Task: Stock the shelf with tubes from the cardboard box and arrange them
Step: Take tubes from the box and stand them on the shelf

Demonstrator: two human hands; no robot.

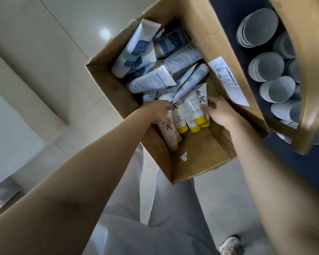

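Left hand (159, 112) and right hand (221, 112) in the cardboard box (201, 155), fingers curled round the yellow-capped tubes (191, 107) between them.

Dim, cool indoor light. Lamp glare spot on floor tile (104, 33). Forearms (81, 181) shaded near lens, cardboard box (197, 148) interior dark. Strong fisheye bend at edges; bottom-left corner blurred, overall soft.

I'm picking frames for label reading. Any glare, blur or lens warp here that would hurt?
Head view: a glare spot on the floor tile, none on the yellow-capped tubes, whose large characters read clearly though fine print smears; wide-angle bowing curves the shelf edge; the shoe is blurred.
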